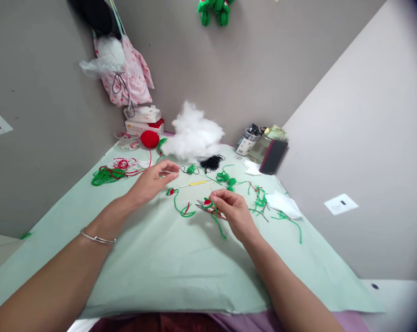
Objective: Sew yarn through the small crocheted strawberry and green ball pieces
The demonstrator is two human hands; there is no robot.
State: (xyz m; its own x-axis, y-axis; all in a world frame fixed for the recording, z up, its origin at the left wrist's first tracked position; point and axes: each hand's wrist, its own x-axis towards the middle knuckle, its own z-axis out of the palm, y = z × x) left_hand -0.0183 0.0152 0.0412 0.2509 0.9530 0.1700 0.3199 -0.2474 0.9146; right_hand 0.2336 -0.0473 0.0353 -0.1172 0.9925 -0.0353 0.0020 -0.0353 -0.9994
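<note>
My right hand (231, 207) pinches a small crocheted piece (207, 203) in green, red and white, with a green yarn tail hanging from it. What looks like a thin needle stands up by those fingertips. Partly hidden behind the piece and hand lie scissors (200, 206). My left hand (156, 180) is raised over the table, fingers apart, with nothing visible in it. Below its fingers rests a second red and green crocheted piece (170, 191), trailing green yarn (180, 212). A yellow-handled crochet hook (197, 183) lies between the hands.
White stuffing (192, 133) is heaped at the back, near black yarn (212, 163) and a red yarn ball (149, 139). Loose green yarn (108, 175) lies left. Small green crocheted pieces (223, 176), yarn scraps (261, 199), a phone (273, 157) and a pen can (247, 142) are right.
</note>
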